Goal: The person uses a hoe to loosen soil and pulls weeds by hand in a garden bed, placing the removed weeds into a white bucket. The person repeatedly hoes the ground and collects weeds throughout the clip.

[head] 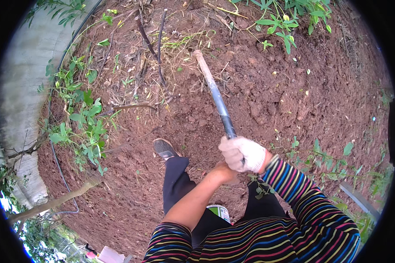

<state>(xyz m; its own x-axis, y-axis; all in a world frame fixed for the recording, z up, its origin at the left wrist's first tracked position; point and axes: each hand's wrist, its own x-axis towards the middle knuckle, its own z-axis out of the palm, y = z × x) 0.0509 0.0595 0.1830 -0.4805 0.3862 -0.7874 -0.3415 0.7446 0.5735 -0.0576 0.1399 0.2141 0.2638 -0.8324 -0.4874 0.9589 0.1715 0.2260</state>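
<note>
A long-handled digging tool point(217, 95) slants away from me over the reddish-brown soil. Its handle is dark near my hands and caked with earth toward the far end, where I cannot tell the shape of the head. Wrapped around the handle is my right hand point(243, 154), in a white knitted glove. Just behind it, closer to my body, my bare left hand point(224, 173) is closed on the handle's near end, partly hidden by the glove. Broken clods of soil point(200, 115) lie below the handle.
Cut stems point(159, 49) stick up ahead. Leafy vines point(89, 115) grow at left beside a black hose point(54, 154) and a concrete strip point(23, 92). More green plants point(286, 23) stand far right. A white-and-green container point(220, 212) shows between my legs; my shoe point(164, 148) rests on soil.
</note>
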